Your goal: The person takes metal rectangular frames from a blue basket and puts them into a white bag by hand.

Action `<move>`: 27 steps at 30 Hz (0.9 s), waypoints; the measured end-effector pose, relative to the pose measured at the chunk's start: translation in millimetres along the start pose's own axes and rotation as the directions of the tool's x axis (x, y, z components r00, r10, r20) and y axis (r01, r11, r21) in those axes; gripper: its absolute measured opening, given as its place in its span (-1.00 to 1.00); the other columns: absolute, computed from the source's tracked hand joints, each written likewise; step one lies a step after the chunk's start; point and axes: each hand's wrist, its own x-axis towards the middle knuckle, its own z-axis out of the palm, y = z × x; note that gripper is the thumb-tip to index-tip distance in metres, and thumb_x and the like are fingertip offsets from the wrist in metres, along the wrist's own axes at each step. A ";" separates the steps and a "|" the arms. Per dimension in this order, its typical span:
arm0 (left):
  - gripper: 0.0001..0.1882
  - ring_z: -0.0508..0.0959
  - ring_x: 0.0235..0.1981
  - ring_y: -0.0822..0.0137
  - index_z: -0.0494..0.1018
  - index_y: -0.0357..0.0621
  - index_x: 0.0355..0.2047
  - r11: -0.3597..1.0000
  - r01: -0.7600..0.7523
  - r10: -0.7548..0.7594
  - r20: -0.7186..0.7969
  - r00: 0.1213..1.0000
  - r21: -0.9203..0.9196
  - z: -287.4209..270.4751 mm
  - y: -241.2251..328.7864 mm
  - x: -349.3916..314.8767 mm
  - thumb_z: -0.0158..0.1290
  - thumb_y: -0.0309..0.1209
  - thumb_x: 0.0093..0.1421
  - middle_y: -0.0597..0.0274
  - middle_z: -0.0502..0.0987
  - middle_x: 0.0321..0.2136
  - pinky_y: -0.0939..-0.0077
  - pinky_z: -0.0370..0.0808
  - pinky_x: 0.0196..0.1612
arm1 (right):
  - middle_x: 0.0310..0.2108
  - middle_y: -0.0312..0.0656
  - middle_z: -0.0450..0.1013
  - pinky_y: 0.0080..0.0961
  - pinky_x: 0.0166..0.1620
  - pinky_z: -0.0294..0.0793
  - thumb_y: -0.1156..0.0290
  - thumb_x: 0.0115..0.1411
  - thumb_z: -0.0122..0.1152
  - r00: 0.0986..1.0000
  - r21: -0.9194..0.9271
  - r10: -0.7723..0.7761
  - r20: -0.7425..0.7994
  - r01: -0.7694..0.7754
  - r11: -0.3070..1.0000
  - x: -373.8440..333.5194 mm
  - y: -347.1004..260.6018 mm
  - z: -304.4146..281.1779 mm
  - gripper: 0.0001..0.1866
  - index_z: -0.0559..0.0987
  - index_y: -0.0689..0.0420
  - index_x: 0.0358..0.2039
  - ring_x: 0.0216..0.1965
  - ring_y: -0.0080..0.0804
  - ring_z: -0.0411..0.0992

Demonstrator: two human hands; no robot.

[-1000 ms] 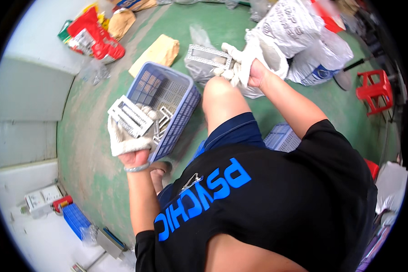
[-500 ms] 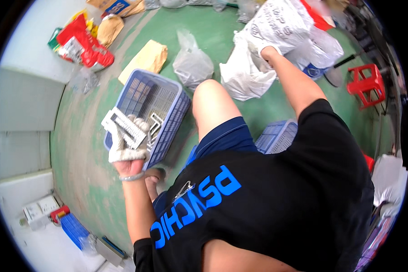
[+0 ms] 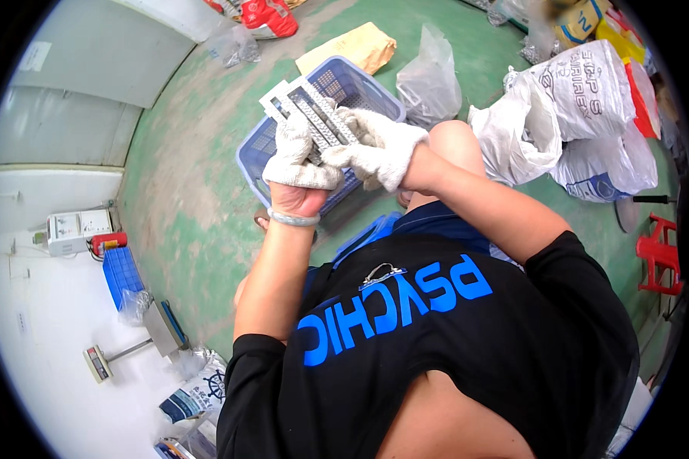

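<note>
Both my hands wear off-white knitted gloves and meet over a blue-grey plastic basket (image 3: pixel 254 162). My left hand (image 3: pixel 297 153) is closed round a small stack of pale rectangular frame-like pieces (image 3: pixel 308 109) with long slots and ridged bars. From the right, my right hand (image 3: pixel 375 145) grips the near right end of these pieces, its fingers bent against them. Their material is hard to tell. The hands and the stack hide much of the basket's inside.
Beyond the basket lies a tan paper sack (image 3: pixel 352 47). A clear plastic bag (image 3: pixel 430 80) and an open white woven sack (image 3: pixel 517 138) stand to the right, near my knee. At far right is a red stool (image 3: pixel 657 256); at left, a blue crate (image 3: pixel 121 277) and a scale (image 3: pixel 164 329).
My right hand has left the white sack and come over to the pieces in my left hand. The view has turned, so the basket and bags sit farther right.
</note>
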 end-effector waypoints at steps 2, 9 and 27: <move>-0.51 0.41 0.02 0.00 0.22 -0.31 0.09 1.000 0.010 -0.010 0.003 1.000 0.010 -0.7 1.7 -1.2 -0.01 -0.41 0.17 -0.08 0.38 0.01 0.07 0.34 0.11 | -0.11 -0.07 0.43 -0.45 -0.08 0.42 -0.01 -0.15 0.41 0.907 -0.273 -0.340 -0.248 0.271 0.923 3.9 13.7 12.7 -0.17 0.30 0.32 -0.03 -0.12 -0.32 0.44; -0.59 0.45 -0.01 0.09 0.27 -0.24 0.07 0.998 -0.055 0.057 -0.128 0.990 0.024 1.2 2.5 -12.4 -0.06 -0.40 0.22 0.02 0.42 -0.01 0.13 0.38 0.07 | -0.13 -0.09 0.45 -0.34 -0.15 0.44 -0.04 -0.02 0.25 0.906 -0.745 -0.417 -0.079 0.225 0.628 -2.7 -0.6 14.9 -0.19 0.22 0.27 0.07 -0.19 -0.14 0.47; -0.65 0.33 0.08 -0.06 0.32 -0.09 0.07 0.994 0.009 -0.017 -0.070 0.997 -0.110 0.6 9.0 -14.5 -0.11 -0.41 0.26 -0.08 0.36 0.03 -0.15 0.15 0.20 | 0.06 -0.10 0.34 -0.32 0.00 0.44 0.16 0.29 -0.15 0.800 0.859 -0.394 0.452 -0.272 0.433 -4.6 37.8 -70.3 -0.53 0.29 0.13 0.13 -0.08 -0.28 0.41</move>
